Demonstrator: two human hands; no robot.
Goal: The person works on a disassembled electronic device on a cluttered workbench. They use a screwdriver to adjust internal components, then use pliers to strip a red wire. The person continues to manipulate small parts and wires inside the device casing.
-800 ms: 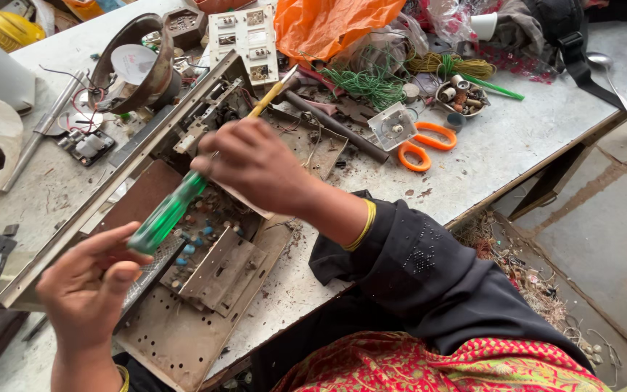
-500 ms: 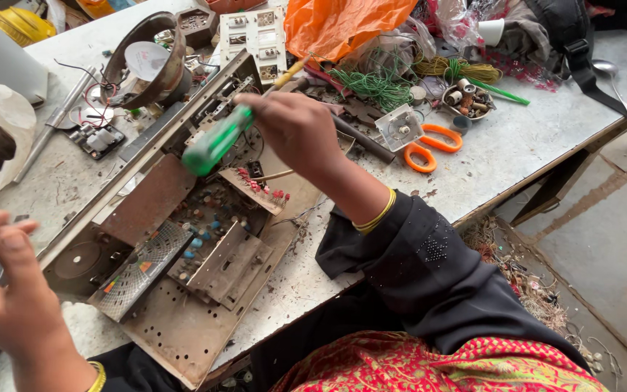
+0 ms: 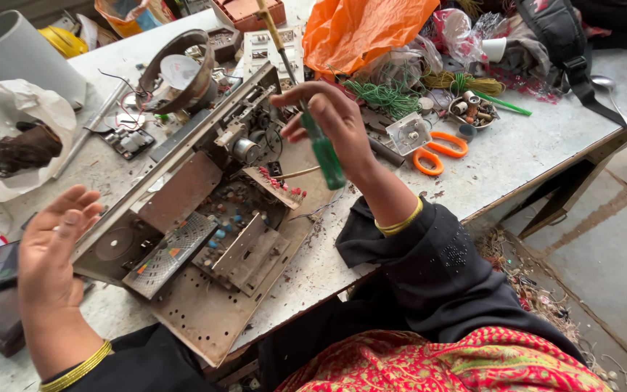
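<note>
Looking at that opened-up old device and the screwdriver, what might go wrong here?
The right hand holds the green-handled screwdriver in a loose grip above the exposed chassis; it might slip and damage small parts. The open left hand sits beside the chassis's bare metal edge, which could scratch it.

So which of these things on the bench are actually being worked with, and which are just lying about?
In use:
- green-handled screwdriver, gripped in right hand
- opened metal chassis; left hand open beside it

Lying about:
- orange scissors
- orange plastic bag
- green wire bundle
- spoon
</note>
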